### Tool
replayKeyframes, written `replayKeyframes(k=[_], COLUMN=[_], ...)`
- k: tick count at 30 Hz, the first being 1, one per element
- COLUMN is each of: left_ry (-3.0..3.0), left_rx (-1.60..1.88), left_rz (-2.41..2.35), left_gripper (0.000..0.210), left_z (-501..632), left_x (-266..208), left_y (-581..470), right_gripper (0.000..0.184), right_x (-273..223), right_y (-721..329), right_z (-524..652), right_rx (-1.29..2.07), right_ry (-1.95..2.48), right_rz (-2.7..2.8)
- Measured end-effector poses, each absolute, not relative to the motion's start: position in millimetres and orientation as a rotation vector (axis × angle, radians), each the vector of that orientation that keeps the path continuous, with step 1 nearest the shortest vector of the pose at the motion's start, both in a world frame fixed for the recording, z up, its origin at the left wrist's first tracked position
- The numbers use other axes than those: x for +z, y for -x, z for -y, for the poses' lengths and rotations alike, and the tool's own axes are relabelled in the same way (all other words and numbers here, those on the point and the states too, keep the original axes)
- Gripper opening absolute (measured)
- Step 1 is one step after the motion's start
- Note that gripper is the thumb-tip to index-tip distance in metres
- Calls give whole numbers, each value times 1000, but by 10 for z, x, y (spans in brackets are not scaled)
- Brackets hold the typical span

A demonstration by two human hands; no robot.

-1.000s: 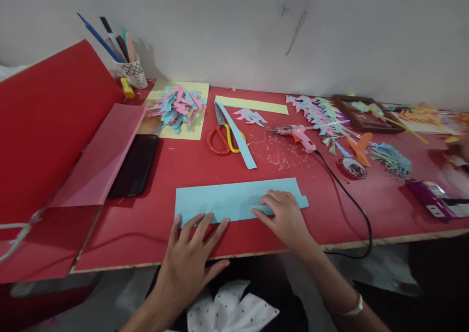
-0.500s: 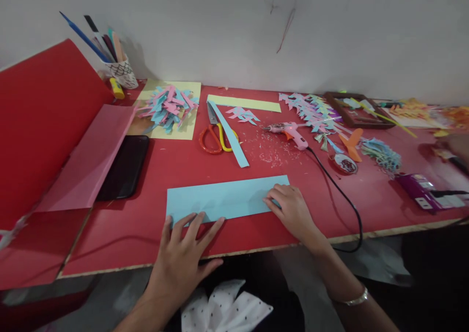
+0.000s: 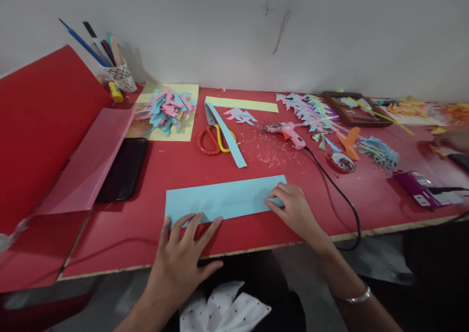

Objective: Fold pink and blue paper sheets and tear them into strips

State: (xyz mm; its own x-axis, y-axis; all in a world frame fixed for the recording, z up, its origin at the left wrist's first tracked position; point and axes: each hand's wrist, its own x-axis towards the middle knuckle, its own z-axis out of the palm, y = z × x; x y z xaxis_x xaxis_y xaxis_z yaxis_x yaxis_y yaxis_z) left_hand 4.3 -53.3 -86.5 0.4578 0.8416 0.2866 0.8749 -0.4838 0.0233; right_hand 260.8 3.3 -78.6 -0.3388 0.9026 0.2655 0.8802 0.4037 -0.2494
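A light blue paper strip (image 3: 223, 197) lies lengthwise near the table's front edge. My left hand (image 3: 186, 251) rests with fingers spread, its fingertips on the strip's near left edge. At the right end, my right hand (image 3: 291, 207) has thumb and fingers closed on the near edge of the paper, which curls up slightly there. Beyond the strip lie scissors (image 3: 209, 139) with red and yellow handles, and a narrow blue paper strip (image 3: 232, 144) lies across them. To their right is a pink glue gun (image 3: 289, 133) with a black cord.
A pile of pink and blue paper pieces (image 3: 168, 107) sits on a yellow sheet. Left are a black phone (image 3: 126, 171), a pink sheet (image 3: 88, 161) and a pen cup (image 3: 122, 76). Right are a brown tray (image 3: 370, 119), a purple box (image 3: 417, 190) and another person's hand (image 3: 454, 139).
The view has shifted slightly. My right hand has shifted a little along the strip's right end, and the near edge there is lifted slightly more. My left hand stays in place.
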Motion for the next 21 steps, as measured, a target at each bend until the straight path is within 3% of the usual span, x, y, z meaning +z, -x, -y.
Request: replayKeyframes(k=[5,21], left_ry=[2578,2563], left_rx=[-356,-379], left_rz=[1462,1412], left_gripper=[60,55], left_z=[531,529], left_x=[-874,-891], left_y=[-22,8], right_gripper=[30,38], right_x=[-798,-768], right_y=[-2771,-2842], right_z=[-34,-1], right_rx=[200,-91], right_ry=[1502,1744], right_rz=[2279,2295])
